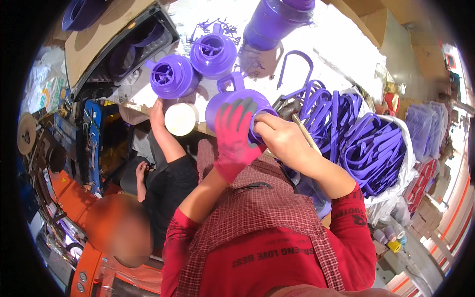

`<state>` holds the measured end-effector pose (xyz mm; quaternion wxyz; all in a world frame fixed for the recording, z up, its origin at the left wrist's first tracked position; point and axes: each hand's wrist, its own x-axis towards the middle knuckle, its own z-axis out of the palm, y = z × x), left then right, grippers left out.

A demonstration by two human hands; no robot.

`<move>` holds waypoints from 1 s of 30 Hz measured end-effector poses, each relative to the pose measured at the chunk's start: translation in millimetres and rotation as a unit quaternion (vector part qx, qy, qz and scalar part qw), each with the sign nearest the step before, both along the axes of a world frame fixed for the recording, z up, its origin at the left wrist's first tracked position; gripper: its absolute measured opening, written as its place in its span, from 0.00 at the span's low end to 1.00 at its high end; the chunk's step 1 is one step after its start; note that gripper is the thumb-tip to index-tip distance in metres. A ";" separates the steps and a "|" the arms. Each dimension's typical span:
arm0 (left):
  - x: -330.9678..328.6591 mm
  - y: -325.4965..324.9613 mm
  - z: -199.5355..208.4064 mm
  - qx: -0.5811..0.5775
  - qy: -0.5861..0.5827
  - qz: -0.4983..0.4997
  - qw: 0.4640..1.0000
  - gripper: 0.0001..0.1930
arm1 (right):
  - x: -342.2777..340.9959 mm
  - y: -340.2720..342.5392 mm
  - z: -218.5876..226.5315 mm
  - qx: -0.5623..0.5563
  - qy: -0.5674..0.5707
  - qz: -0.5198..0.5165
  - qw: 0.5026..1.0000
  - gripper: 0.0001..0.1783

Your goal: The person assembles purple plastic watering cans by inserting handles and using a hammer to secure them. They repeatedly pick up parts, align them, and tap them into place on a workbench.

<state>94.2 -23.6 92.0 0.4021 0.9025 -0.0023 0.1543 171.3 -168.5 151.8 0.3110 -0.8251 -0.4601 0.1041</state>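
Holding the purple jug (pixel 252 94) sideways in my gloved left hand (pixel 235 131), mouth facing my right hand (pixel 287 138), whose closure I can't tell.

Smooth, glossy plastic jug (pixel 213 108); matt, rubbery-looking glove (pixel 232 136); woven cloth apron (pixel 260 205)

Dark lettering (pixel 273 255) runs upside down across the red shirt (pixel 257 277), below the left hand (pixel 235 134); more dark letters mark the right sleeve (pixel 352 210), behind the right hand (pixel 288 141).
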 end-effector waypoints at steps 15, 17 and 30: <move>-22.3 -5.1 -12.9 0.007 0.000 0.045 0.999 0.43 | -12.9 7.6 -5.5 -0.104 -0.043 0.035 0.993 0.16; -27.6 -3.4 -17.6 -0.006 0.003 0.067 0.998 0.43 | -13.8 11.6 -7.1 -0.081 -0.059 0.034 0.994 0.15; -41.4 18.1 -38.1 0.001 -0.003 0.099 0.995 0.38 | -14.8 46.2 -32.4 -0.044 -0.127 0.107 0.985 0.14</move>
